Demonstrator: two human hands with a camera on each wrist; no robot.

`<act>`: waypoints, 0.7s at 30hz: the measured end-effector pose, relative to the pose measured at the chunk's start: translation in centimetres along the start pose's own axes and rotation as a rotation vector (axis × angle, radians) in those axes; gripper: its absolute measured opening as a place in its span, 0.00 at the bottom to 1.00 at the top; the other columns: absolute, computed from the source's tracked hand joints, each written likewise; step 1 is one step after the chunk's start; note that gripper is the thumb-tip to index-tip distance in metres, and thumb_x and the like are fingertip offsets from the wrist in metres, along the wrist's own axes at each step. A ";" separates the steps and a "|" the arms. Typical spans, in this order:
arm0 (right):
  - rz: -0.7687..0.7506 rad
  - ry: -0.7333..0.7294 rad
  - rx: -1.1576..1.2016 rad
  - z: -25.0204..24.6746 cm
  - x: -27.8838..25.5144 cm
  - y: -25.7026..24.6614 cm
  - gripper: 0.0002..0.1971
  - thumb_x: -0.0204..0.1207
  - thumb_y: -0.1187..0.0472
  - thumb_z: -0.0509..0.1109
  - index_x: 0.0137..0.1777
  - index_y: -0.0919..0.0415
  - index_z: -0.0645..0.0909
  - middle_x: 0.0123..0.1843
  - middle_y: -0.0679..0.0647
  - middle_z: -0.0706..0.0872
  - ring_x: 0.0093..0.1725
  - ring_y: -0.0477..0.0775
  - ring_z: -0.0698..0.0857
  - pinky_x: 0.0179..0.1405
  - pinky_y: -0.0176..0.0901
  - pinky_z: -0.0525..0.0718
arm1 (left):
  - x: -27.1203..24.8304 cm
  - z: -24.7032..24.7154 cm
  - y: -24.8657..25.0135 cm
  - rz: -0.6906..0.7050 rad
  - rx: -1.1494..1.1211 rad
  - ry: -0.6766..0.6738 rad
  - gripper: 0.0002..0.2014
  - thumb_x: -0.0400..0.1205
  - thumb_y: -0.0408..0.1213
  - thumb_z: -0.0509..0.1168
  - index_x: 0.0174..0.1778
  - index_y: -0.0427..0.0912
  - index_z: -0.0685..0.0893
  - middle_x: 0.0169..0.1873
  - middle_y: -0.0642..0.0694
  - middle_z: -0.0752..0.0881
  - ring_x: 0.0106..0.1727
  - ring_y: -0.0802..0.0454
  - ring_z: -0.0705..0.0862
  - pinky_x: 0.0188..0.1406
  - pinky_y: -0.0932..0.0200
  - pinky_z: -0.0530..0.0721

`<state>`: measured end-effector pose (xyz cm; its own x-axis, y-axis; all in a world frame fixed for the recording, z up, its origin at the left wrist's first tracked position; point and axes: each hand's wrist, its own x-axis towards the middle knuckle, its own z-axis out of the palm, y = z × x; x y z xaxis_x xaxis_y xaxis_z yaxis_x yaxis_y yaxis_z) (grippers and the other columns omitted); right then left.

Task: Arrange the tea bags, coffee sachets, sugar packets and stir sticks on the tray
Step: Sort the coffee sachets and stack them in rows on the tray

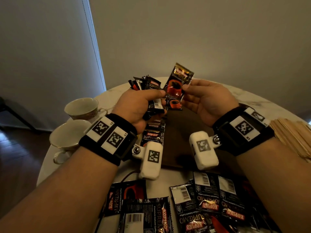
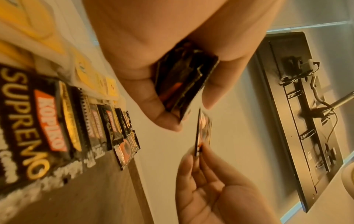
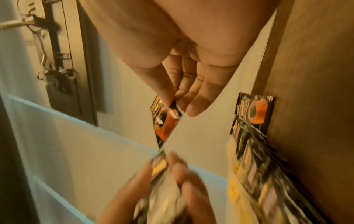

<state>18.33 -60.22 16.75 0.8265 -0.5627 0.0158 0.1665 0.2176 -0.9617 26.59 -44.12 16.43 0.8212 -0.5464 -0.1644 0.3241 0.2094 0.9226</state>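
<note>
My left hand (image 1: 144,105) grips a fanned stack of black coffee sachets (image 1: 148,84) above the dark wooden tray (image 1: 183,132). My right hand (image 1: 200,96) pinches a single black sachet with a red cup (image 1: 178,81) by its lower edge, held upright just right of the stack. In the left wrist view the stack (image 2: 184,81) sits between thumb and fingers, and the single sachet (image 2: 203,133) shows edge-on. A row of overlapping sachets (image 1: 154,132) lies along the tray's left side. The right wrist view shows the pinched sachet (image 3: 166,121) and the row (image 3: 250,121).
Loose coffee sachets (image 1: 193,204) lie scattered on the white round table (image 1: 111,96) near me. Two empty teacups (image 1: 80,106) stand at the left. A pile of wooden stir sticks (image 1: 292,133) lies at the right. Yellow packets (image 2: 91,75) lie beside the tray's row.
</note>
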 end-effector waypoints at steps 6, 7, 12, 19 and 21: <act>0.272 0.254 -0.087 -3.1 3.7 0.6 0.06 0.81 0.72 0.69 0.55 0.65 0.83 0.35 0.54 0.91 0.29 0.48 0.88 0.27 0.40 0.84 | 0.4 -0.7 0.4 0.046 -0.049 0.074 0.08 0.82 0.32 0.71 0.53 0.33 0.89 0.44 0.39 0.89 0.42 0.49 0.90 0.41 0.52 0.91; 0.318 0.246 -0.181 -3.2 4.2 1.1 0.06 0.80 0.72 0.71 0.56 0.67 0.83 0.34 0.55 0.90 0.28 0.48 0.86 0.24 0.38 0.83 | 0.5 -0.7 0.4 0.046 -0.053 0.074 0.07 0.82 0.32 0.71 0.53 0.33 0.89 0.45 0.39 0.89 0.43 0.48 0.90 0.41 0.51 0.91; 0.359 0.268 -0.449 -2.5 5.8 2.3 0.04 0.77 0.74 0.76 0.48 0.68 0.84 0.40 0.60 0.87 0.35 0.52 0.84 0.34 0.41 0.88 | 0.5 -0.8 0.5 0.037 -0.059 0.070 0.06 0.84 0.30 0.68 0.52 0.33 0.89 0.43 0.40 0.89 0.42 0.49 0.89 0.37 0.52 0.92; 0.379 0.259 -0.621 -1.7 7.2 2.5 0.08 0.73 0.69 0.82 0.48 0.67 0.85 0.42 0.58 0.88 0.42 0.54 0.88 0.54 0.47 0.91 | 0.9 -1.1 0.6 0.018 -0.095 0.091 0.14 0.83 0.28 0.67 0.63 0.29 0.87 0.47 0.40 0.89 0.44 0.49 0.89 0.35 0.53 0.91; 0.388 0.249 -0.653 -1.7 7.4 2.5 0.09 0.72 0.65 0.84 0.46 0.66 0.87 0.40 0.57 0.89 0.44 0.54 0.88 0.60 0.49 0.89 | 1.1 -1.1 0.6 0.020 -0.089 0.097 0.14 0.82 0.28 0.67 0.64 0.30 0.87 0.48 0.40 0.90 0.44 0.49 0.90 0.35 0.53 0.91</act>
<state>23.94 -65.19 13.97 0.6039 -0.7207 -0.3403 -0.5205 -0.0333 -0.8532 28.18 -43.65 16.39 0.8682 -0.4611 -0.1835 0.3443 0.2933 0.8919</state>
